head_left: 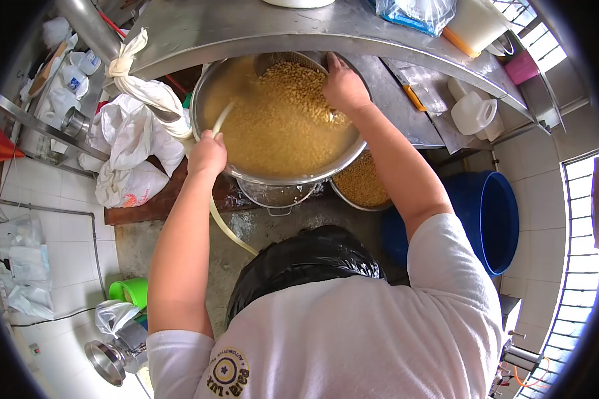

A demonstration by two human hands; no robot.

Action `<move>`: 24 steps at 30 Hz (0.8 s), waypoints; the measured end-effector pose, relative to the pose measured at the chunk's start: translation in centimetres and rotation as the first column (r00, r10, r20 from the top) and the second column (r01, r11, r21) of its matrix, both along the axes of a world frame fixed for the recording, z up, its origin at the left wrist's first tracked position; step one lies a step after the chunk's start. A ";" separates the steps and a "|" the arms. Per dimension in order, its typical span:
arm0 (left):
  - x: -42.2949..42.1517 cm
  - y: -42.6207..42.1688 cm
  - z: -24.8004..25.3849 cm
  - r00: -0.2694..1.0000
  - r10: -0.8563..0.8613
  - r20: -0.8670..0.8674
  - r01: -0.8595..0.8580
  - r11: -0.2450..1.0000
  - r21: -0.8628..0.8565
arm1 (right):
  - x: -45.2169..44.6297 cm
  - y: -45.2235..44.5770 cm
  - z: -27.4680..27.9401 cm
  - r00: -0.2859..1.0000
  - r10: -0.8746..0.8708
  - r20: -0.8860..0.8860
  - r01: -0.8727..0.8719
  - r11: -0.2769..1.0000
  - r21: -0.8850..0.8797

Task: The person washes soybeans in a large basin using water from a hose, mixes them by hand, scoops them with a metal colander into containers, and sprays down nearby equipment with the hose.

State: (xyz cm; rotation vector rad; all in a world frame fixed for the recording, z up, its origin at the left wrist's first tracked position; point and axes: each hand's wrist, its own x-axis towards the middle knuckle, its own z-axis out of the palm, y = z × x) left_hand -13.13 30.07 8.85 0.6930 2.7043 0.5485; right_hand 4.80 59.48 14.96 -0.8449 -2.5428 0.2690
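A wide metal basin point(196, 110) holds cloudy yellowish water and many soaked yellow beans or grains point(293, 86). My left hand point(207, 154) is closed around a pale hose point(223, 120) at the basin's left rim, with the hose end pointing into the water. A metal strainer point(265, 62) sits partly under the water at the far side, heaped with the same beans. My right hand point(346, 86) grips the strainer's right edge; its fingertips are partly hidden.
Beneath the basin stand a metal pot point(277, 194) and a second bowl of beans point(363, 181). A blue barrel point(489, 219) is at the right. A yellow-handled knife point(414, 98) and a white jug point(474, 112) lie on the metal counter. White sacks point(130, 143) hang at the left.
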 end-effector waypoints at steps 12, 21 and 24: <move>0.1 -0.2 0.2 1.000 0.002 0.008 -0.002 1.000 -0.001 | 1.2 -1.6 4.9 0.999 0.000 -0.038 0.006 0.987 0.162; 0.1 -0.3 0.2 1.000 -0.009 0.004 0.009 1.000 0.012 | 3.0 3.2 3.4 0.988 -0.033 0.149 -0.009 0.963 0.268; 0.1 -0.3 0.2 1.000 -0.001 0.011 0.000 1.000 0.015 | 3.2 3.9 1.8 0.999 0.017 0.036 -0.032 0.873 0.487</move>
